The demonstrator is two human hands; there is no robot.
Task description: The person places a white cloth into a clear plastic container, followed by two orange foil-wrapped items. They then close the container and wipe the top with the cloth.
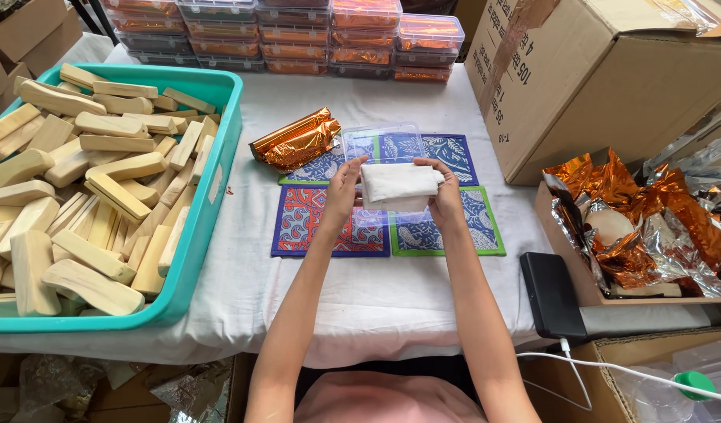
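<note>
Both my hands hold a folded white cloth packet (398, 183) above the middle of the table. My left hand (344, 190) grips its left edge and my right hand (445, 193) grips its right edge. Under the packet lies a clear plastic box (381, 143), open, its lower part hidden by the packet and my hands. The box rests on several patterned mats in blue, red and green (313, 225). A wrapped piece in shiny orange foil (296, 140) lies on the mats, up and to the left of my left hand.
A teal tray (214, 186) full of pale wooden pieces fills the left. Stacked clear boxes with orange contents (360, 35) line the back. Cardboard boxes (603, 86) stand at right, one holding crumpled orange foil (650, 227). A black power bank (551, 294) with a white cable lies near the right front.
</note>
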